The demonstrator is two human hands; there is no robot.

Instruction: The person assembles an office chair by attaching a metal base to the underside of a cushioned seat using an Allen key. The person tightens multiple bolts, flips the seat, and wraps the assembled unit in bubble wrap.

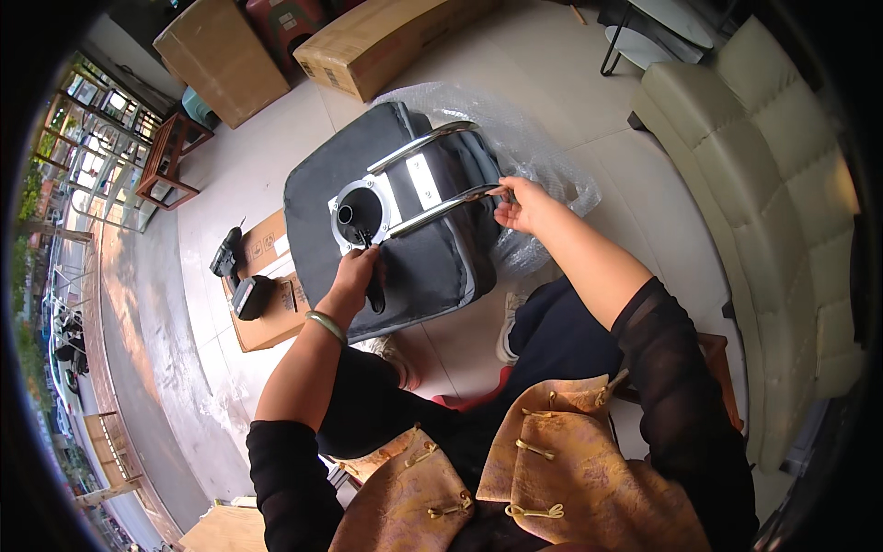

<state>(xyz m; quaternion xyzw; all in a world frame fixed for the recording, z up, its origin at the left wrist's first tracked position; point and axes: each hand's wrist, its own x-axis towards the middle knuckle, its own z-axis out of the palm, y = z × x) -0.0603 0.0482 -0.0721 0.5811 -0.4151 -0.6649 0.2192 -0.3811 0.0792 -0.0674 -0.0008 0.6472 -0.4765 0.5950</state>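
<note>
Upside down in front of me lies a dark grey padded chair seat (317, 189). On its underside are a metal ring plate (379, 198) with a black round opening and a bent chrome tube frame (432, 213). My left hand (354, 276) is closed at the near edge of the ring, around a slim black object (375, 293) whose kind I cannot make out. At the tube's right-hand bend, my right hand (522, 206) grips the chrome frame with thumb and fingers.
A cordless drill (237, 276) lies on a flat cardboard box (274, 322) at left. Bubble wrap (561, 179) spreads beyond the seat. Large cartons (221, 64) stand at the back, a beige sofa (736, 193) at right, a wooden stool (168, 164) far left.
</note>
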